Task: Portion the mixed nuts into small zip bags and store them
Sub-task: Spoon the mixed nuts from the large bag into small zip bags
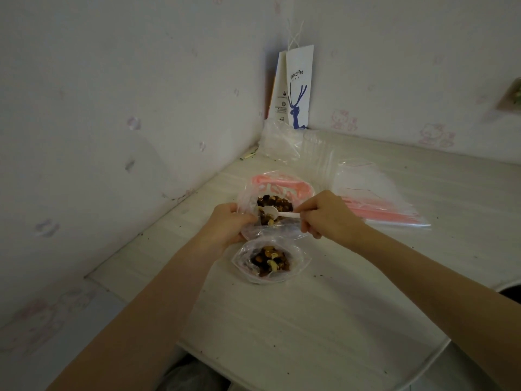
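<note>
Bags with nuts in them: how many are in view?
2. The far bag is held by the left hand, spoon over its nuts; the near bag lies on the table. The empty bags may hide more.

Pale table (pixel 282 320) set in a corner of cartoon-patterned walls (pixel 112 94).

The white paper bag (pixel 299 88) standing in the far corner reads "coffee" above a blue deer drawing; smaller print beside it is too small to read.
</note>
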